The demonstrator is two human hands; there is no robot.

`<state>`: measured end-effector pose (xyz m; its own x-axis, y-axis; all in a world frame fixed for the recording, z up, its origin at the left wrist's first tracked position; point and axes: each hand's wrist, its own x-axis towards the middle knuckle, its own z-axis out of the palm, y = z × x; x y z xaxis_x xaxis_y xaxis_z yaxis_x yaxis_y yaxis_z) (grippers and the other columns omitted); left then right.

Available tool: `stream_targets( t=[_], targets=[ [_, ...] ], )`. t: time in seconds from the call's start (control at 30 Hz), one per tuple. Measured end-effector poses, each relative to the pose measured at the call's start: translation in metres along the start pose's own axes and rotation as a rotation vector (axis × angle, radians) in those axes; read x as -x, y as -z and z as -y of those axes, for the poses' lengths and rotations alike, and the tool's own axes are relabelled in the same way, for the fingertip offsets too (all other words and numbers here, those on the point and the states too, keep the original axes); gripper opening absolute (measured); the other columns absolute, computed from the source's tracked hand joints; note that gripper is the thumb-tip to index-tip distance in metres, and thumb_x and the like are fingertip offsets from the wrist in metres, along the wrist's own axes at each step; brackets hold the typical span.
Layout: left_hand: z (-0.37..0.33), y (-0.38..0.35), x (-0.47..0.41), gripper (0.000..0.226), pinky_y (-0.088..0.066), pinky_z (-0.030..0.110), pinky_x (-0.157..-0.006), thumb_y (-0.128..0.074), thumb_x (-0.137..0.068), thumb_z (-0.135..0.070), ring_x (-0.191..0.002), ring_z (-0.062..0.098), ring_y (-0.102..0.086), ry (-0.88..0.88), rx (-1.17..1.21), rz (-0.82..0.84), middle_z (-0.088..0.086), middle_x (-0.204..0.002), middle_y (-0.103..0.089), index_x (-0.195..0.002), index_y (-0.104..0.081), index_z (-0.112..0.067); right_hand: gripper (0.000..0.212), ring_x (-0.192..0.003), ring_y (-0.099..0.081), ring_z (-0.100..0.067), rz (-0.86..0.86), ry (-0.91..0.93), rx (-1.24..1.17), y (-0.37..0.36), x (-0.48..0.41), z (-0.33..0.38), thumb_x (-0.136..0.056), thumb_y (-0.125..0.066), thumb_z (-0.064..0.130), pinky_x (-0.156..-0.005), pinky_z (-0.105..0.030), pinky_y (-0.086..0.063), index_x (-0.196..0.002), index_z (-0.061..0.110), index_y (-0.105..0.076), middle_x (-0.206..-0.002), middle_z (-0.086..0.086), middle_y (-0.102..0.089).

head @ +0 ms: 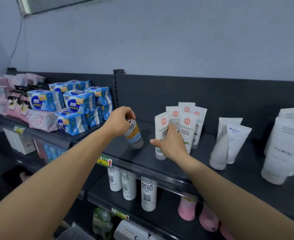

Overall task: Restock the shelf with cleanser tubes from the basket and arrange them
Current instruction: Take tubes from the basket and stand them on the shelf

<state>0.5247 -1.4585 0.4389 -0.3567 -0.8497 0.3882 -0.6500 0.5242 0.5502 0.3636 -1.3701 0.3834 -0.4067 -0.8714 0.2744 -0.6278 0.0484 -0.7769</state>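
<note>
Centrally, left hand (121,121) gripped a tilted blue-and-yellow tube (134,135) by its top on the shelf (142,158); right hand (170,144), fingers (172,129) outstretched, touched the white tubes (187,121).

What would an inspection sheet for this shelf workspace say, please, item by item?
Surface: dark shelf, upper level, partly filled.
Job's things: blue-and-yellow tube tilted, cap down; red-emblem tubes standing in a cluster to its right.
Clutter: plain white tubes and FLORAL tubes further right.
Hands: left hand grips the blue-and-yellow tube from above; right hand touches the red-emblem tubes, fingers blurred.
Cables: one thin wire on the wall, upper left.
Surroundings: blue packs to the left; white bottles one level below.
</note>
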Motion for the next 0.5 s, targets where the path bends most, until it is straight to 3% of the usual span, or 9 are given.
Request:
stream_targets(
  t=[0.17, 0.27, 0.5],
  targets=[
    [0.025, -0.001, -0.024, 0.041, -0.043, 0.029, -0.073, -0.038, -0.071, 0.016, -0.096, 0.018, -0.049, -0.053, 0.005, 0.033, -0.003, -0.098, -0.049, -0.084, -0.056, -0.018, 0.053, -0.102, -0.057, -0.027, -0.084, -0.073, 0.045, -0.017, -0.017, 0.003, -0.076, -0.075, 0.033, -0.076, -0.032, -0.040, -0.111, 0.010, -0.043, -0.113, -0.007, -0.059],
    [0.038, -0.007, -0.038, 0.043, -0.044, 0.027, -0.075, -0.039, -0.071, 0.017, -0.097, 0.016, -0.048, -0.083, 0.008, 0.055, -0.004, -0.100, -0.047, -0.089, -0.056, -0.018, 0.050, -0.089, -0.052, -0.022, -0.136, -0.098, 0.083, -0.024, -0.023, 0.004, -0.078, -0.074, 0.033, -0.073, -0.029, -0.037, -0.109, 0.010, -0.042, -0.111, -0.007, -0.059],
    [0.043, -0.026, -0.072, 0.054, -0.039, 0.023, -0.085, -0.048, -0.074, 0.015, -0.106, 0.015, -0.046, -0.187, 0.068, 0.011, 0.003, -0.121, -0.048, -0.121, -0.054, -0.010, 0.045, -0.098, -0.057, -0.024, -0.202, -0.049, 0.089, -0.022, -0.019, 0.007, -0.079, -0.074, 0.026, -0.081, -0.036, -0.047, -0.104, 0.014, -0.039, -0.110, -0.007, -0.059]
  ],
)
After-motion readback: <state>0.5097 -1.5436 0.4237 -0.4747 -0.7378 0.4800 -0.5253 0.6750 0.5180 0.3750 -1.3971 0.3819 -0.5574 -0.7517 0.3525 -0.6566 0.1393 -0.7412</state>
